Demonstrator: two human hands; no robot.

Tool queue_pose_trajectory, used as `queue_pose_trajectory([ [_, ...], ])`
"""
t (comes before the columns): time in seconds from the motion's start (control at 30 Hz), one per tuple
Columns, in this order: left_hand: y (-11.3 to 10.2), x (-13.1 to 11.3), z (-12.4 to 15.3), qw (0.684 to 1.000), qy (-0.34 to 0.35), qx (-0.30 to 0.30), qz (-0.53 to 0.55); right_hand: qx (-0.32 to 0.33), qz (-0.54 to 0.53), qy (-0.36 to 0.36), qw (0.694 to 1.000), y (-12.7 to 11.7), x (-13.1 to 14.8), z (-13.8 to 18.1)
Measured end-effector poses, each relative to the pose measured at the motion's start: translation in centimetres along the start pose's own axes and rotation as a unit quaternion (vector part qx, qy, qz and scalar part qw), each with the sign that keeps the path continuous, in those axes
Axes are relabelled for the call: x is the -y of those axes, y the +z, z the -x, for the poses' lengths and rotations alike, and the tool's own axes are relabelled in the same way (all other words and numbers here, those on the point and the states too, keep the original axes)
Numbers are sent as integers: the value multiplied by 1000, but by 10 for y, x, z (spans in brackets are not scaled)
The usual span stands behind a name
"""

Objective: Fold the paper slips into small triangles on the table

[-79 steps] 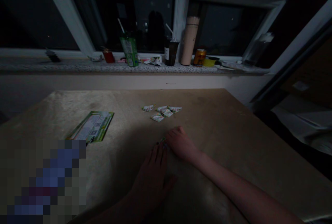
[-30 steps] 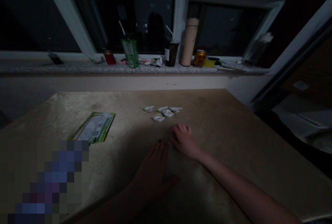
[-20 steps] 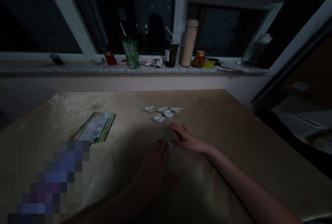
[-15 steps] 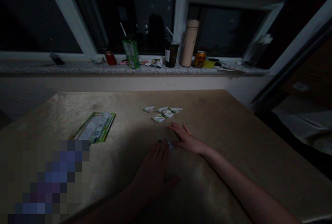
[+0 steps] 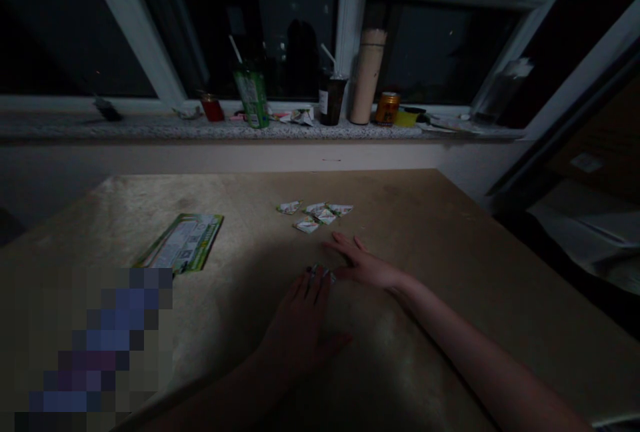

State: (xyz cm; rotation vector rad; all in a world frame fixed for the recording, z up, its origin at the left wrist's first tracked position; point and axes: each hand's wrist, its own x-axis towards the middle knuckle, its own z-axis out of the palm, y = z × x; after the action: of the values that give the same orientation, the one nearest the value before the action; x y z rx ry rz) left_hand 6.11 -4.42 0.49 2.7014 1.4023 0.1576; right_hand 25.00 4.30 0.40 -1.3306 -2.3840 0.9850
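Under the fingertips of my left hand (image 5: 303, 309) lies a small folded wrapper (image 5: 321, 275), partly covered by them. That hand is flat and open, palm down, with the thumb spread to the right. My right hand (image 5: 363, 264) rests on the table just right of the wrapper, its fingers stretched out and the thumb close to the wrapper's edge. Beyond both hands sits a group of small triangular folded packets (image 5: 324, 216), white and green. One packet (image 5: 289, 207) lies a little apart on the left.
A flat green printed package (image 5: 187, 243) lies on the tan table (image 5: 415, 212) to the left. Along the windowsill (image 5: 290, 131) stand a green cup (image 5: 251, 99), a dark cup with a straw (image 5: 331, 102), a beige flask (image 5: 368, 79) and an orange can (image 5: 387, 109). A blurred patch hides the lower left.
The view has shifted slightly. Both hands stay almost where they were, with a bit more of the wrapper showing past my left fingertips.
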Motion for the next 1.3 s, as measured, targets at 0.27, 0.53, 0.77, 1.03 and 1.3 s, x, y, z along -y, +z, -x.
queue_pose_trajectory([
  [0.27, 6, 1, 0, 1000, 10, -23, 4, 6, -27, 1, 1000, -2, 1, 1],
  [0.53, 3, -1, 0, 1000, -4, -6, 12, 11, -23, 36, 999, -2, 6, -3],
  [0.77, 4, 2, 1, 1000, 14, -15, 5, -14, -30, 51, 998, 0, 3, -5],
  [1.03, 7, 5, 3, 999, 20, -35, 13, -11, -11, 44, 999, 3, 0, -5],
  [1.3, -12, 17, -6, 997, 27, -26, 61, -9, -1, 65, 998, 2, 7, -7],
])
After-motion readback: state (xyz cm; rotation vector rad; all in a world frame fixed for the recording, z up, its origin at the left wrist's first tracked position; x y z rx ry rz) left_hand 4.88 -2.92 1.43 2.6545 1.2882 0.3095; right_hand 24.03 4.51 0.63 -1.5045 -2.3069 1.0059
